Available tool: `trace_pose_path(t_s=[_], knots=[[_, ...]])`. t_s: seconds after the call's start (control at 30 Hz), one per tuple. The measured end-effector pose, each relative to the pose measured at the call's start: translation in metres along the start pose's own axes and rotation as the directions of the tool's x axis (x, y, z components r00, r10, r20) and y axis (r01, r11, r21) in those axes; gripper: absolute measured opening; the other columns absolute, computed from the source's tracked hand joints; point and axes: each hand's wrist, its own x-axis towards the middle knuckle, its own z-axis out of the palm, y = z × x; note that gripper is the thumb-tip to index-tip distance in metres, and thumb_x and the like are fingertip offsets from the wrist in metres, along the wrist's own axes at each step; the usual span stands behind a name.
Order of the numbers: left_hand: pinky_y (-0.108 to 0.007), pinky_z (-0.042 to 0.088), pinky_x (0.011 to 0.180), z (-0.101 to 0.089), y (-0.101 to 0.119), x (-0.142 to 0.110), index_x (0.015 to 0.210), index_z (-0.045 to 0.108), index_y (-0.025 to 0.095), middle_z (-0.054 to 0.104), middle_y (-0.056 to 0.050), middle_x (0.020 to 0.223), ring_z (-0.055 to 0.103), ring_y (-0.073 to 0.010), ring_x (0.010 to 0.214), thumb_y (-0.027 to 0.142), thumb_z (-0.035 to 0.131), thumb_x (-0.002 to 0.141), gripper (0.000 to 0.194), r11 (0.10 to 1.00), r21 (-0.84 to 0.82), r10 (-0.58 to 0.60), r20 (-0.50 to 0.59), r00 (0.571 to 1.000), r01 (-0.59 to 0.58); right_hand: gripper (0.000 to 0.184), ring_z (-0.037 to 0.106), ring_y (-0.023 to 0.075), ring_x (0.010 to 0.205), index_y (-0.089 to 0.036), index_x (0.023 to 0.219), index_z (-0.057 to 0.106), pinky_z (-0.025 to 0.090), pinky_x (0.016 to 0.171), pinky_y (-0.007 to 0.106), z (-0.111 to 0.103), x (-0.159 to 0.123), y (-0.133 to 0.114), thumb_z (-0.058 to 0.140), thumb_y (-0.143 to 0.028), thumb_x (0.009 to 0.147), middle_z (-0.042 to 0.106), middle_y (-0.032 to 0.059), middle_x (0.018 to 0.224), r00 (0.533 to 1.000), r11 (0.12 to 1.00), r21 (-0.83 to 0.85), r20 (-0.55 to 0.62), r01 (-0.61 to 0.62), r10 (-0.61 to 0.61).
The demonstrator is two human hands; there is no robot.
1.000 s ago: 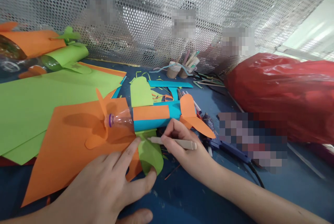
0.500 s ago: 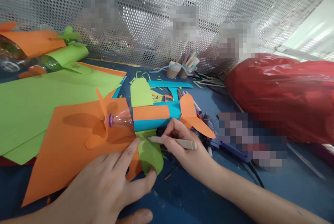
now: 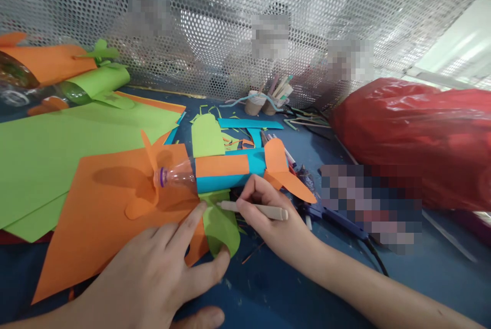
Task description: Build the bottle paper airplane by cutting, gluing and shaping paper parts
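My right hand (image 3: 274,211) is closed in a writing grip around a pale felt-tip pen (image 3: 268,211). The pen's tip rests on the green paper wing (image 3: 222,224) of a bottle plane. My left hand (image 3: 161,262) is spread open, with two fingertips touching that wing, near its base and at its rounded end. The plane's body is a clear plastic bottle (image 3: 180,173) with a purple neck ring, wrapped in blue paper (image 3: 218,184) with an orange strip (image 3: 222,165) on top. At its neck sits an orange paper propeller (image 3: 140,207); orange tail fins (image 3: 276,155) stand at the other end.
Under the plane's nose lies an orange sheet (image 3: 76,226), beside green sheets (image 3: 34,145). Other bottle planes (image 3: 107,81) lie at the back left. Cups of pens (image 3: 253,104) stand by the perforated metal screen (image 3: 215,22). A blue glue gun (image 3: 341,221) and a red plastic bag (image 3: 414,139) are at right.
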Motion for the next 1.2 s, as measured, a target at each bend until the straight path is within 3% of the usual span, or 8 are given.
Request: trace_pose_path(t_s=[0.37, 0.67, 0.83, 1.03, 1.2], knots=[[-0.043, 0.053, 0.067, -0.002, 0.002, -0.002, 0.125, 0.062, 0.039, 0.059, -0.014, 0.123, 0.062, -0.035, 0.098, 0.051, 0.037, 0.097, 0.04, 1.0, -0.009, 0.012, 0.014, 1.0, -0.011, 0.014, 0.043, 0.0121, 0.061, -0.024, 0.077, 0.043, 0.035, 0.054, 0.024, 0.0, 0.0, -0.001, 0.052, -0.021, 0.088, 0.048, -0.0056, 0.067, 1.0, 1.0, -0.02, -0.022, -0.014, 0.013], [-0.047, 0.054, 0.071, -0.007, 0.004, 0.002, 0.126, 0.061, 0.038, 0.059, -0.014, 0.12, 0.06, -0.0359, 0.102, 0.048, 0.037, 0.098, 0.038, 1.0, 0.0, 0.0, 0.09, 0.996, 0.0, 0.015, 0.042, 0.0121, 0.06, -0.024, 0.075, 0.042, 0.034, 0.055, 0.024, -0.002, -0.001, -0.001, 0.051, -0.018, 0.086, 0.045, -0.0067, 0.065, 0.999, 0.999, -0.022, -0.037, -0.034, 0.033], [-0.044, 0.054, 0.065, -0.004, 0.003, -0.001, 0.125, 0.061, 0.039, 0.059, -0.014, 0.12, 0.062, -0.0351, 0.098, 0.049, 0.035, 0.098, 0.04, 1.0, -0.003, 0.005, 0.035, 0.999, -0.005, 0.015, 0.042, 0.0124, 0.061, -0.024, 0.075, 0.042, 0.034, 0.055, 0.025, -0.001, 0.001, 0.0, 0.051, -0.018, 0.086, 0.045, -0.0062, 0.066, 0.999, 1.0, -0.016, -0.04, -0.022, 0.022], [-0.046, 0.054, 0.071, -0.01, 0.004, 0.002, 0.128, 0.059, 0.039, 0.059, -0.014, 0.122, 0.061, -0.0354, 0.102, 0.049, 0.042, 0.096, 0.037, 0.999, -0.02, -0.022, 0.159, 0.987, 0.025, 0.015, 0.042, 0.0123, 0.061, -0.024, 0.075, 0.042, 0.034, 0.056, 0.025, -0.002, 0.001, 0.0, 0.051, -0.019, 0.086, 0.046, -0.0061, 0.066, 0.999, 0.999, -0.035, -0.036, -0.013, 0.012], [-0.042, 0.053, 0.069, -0.005, 0.003, 0.0, 0.125, 0.062, 0.039, 0.059, -0.013, 0.122, 0.061, -0.0336, 0.097, 0.049, 0.037, 0.097, 0.039, 1.0, -0.014, -0.003, 0.039, 0.999, 0.003, 0.014, 0.042, 0.0127, 0.061, -0.024, 0.076, 0.042, 0.034, 0.055, 0.025, -0.002, 0.0, -0.001, 0.051, -0.02, 0.086, 0.046, -0.0061, 0.066, 0.999, 0.999, -0.021, -0.011, -0.03, 0.03]])
